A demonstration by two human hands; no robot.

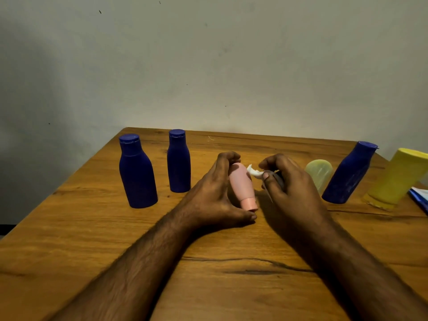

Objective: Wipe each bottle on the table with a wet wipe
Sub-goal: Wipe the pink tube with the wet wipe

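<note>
Around the middle of the wooden table (pixel 69 228) stand two blue bottles (pixel 137 172) at left, with a third blue bottle (pixel 347 173), a pale translucent bottle (pixel 320 173) and a yellow bottle (pixel 398 177) at right. Centrally, the left hand (pixel 215 193) grips the pink bottle (pixel 242 184) (cap nearest the camera, long axis running away toward the wall). The right hand (pixel 287 181) pinches a white wet wipe (pixel 253 172) touching its upper side.

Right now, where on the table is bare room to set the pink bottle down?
Bare wood lies along the table's near edge, before the two left blue bottles, and behind the hands. Crowded: the right side, around the pale yellow bottle, leaning blue bottle and yellow container.
</note>
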